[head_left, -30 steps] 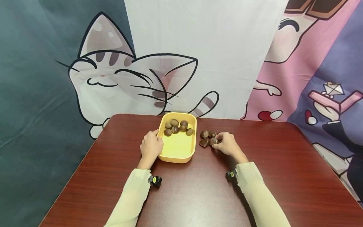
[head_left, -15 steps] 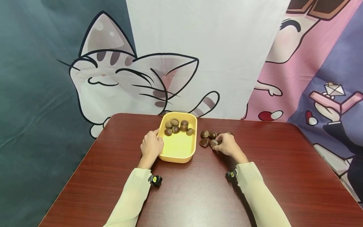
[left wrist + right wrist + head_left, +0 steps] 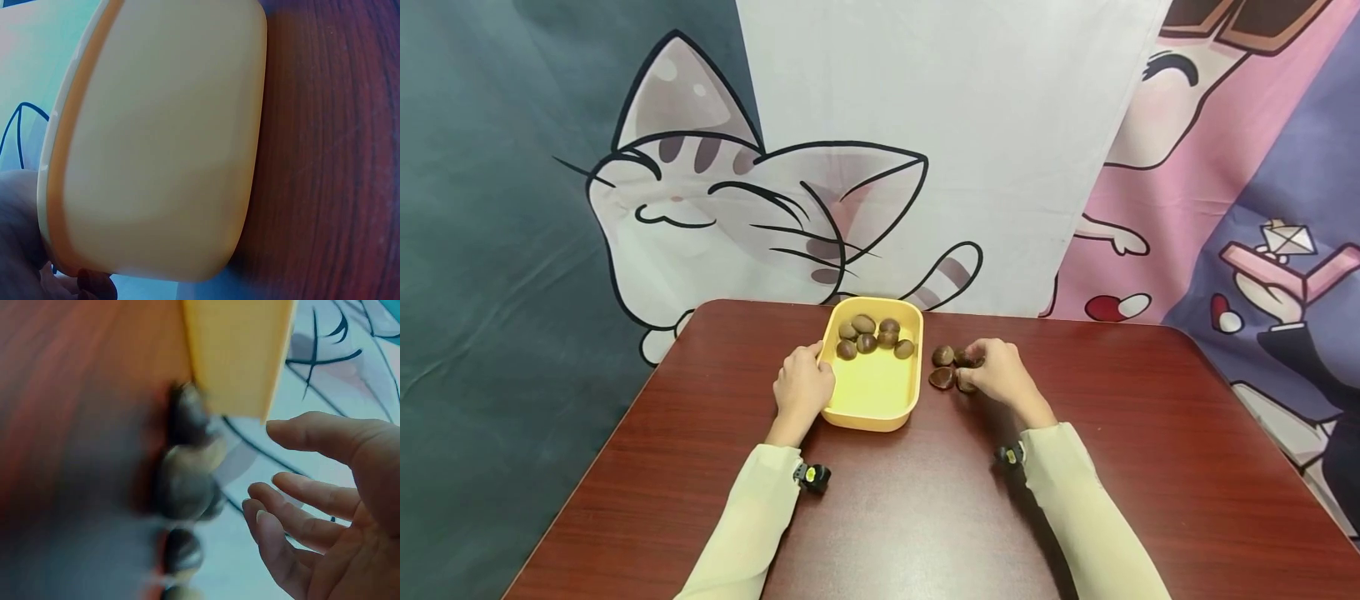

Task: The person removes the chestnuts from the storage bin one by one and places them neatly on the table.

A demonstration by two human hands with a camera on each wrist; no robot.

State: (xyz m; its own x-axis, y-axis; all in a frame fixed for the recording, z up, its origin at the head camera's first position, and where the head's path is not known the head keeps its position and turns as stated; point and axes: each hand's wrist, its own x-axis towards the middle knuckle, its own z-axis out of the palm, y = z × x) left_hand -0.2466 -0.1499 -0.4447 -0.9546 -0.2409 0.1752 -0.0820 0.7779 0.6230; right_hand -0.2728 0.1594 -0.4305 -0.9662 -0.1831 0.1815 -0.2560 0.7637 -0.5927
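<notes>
A yellow plastic tub (image 3: 874, 392) stands on the table with several brown chestnuts (image 3: 867, 343) gathered toward its far end. My left hand (image 3: 803, 385) grips the tub's left rim; in the left wrist view, fingers (image 3: 97, 284) curl round the edge of its pale wall. Just right of the tub lies a small cluster of loose chestnuts (image 3: 942, 379), partly hidden by my right hand (image 3: 1000, 371) over them. The right wrist view shows that hand with thumb and fingers spread apart, nothing between them, beside the blurred chestnuts (image 3: 185, 487).
The dark red wooden table (image 3: 880, 508) reaches back to a printed cloth backdrop (image 3: 955, 125) with a cartoon cat. The tub's right wall (image 3: 234, 356) rises close behind the loose chestnuts in the right wrist view.
My right hand has shifted slightly away from me over the loose chestnuts, its thumb and fingers now wider apart. The left hand and tub have stayed in place.
</notes>
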